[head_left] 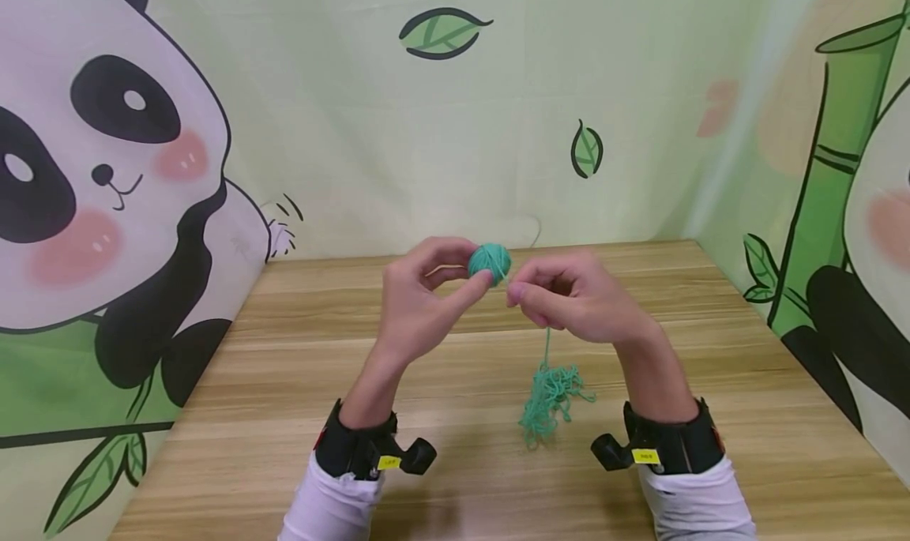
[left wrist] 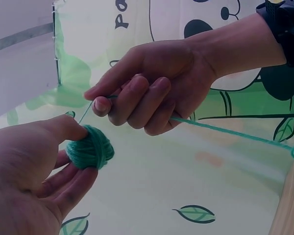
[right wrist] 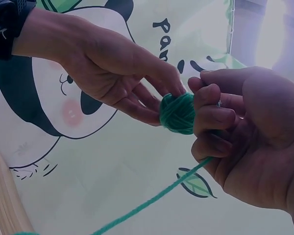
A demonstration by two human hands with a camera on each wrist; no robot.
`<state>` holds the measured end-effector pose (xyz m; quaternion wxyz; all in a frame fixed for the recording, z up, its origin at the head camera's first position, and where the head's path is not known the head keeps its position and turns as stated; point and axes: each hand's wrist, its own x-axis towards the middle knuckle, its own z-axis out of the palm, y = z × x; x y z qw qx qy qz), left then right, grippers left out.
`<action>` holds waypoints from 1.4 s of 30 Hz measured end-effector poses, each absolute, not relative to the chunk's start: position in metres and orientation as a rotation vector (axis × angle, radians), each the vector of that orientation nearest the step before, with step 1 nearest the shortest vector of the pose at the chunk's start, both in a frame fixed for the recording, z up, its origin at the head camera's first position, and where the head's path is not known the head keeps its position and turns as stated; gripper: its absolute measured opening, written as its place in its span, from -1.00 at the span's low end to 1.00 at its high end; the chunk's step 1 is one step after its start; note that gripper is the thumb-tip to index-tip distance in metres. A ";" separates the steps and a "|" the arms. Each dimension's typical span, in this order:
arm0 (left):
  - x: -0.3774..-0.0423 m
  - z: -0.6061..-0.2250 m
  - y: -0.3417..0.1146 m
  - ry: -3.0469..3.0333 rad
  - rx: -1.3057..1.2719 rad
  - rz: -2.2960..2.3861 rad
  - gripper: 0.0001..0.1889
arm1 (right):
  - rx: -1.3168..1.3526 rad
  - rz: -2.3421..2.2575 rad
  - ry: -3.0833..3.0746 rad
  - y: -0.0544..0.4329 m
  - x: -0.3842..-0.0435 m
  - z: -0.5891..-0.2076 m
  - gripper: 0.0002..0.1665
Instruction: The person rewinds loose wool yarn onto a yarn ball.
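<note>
A small ball of green yarn [head_left: 489, 262] is held up between the thumb and fingers of my left hand [head_left: 424, 302], above the far part of the table. Just to its right, my right hand [head_left: 579, 298] pinches the yarn strand between thumb and forefinger, the other fingers curled over it. In the left wrist view the strand [left wrist: 230, 131] runs from the ball through the right hand and out past its little finger. Below the right hand it hangs down to a loose tangle of yarn [head_left: 550, 399] on the table.
The wooden table [head_left: 455, 446] spans the front, its far edge against a printed panda backdrop [head_left: 341, 114]. Black wrist straps with small cameras [head_left: 418, 456] sit on both forearms, near the tabletop.
</note>
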<state>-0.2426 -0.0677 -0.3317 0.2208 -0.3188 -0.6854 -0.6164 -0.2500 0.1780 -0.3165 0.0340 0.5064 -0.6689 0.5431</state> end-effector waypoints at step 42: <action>-0.232 -0.324 -0.072 -1.805 -1.279 -2.053 -0.64 | 1.342 1.713 -2.198 0.182 -0.259 -0.322 -0.82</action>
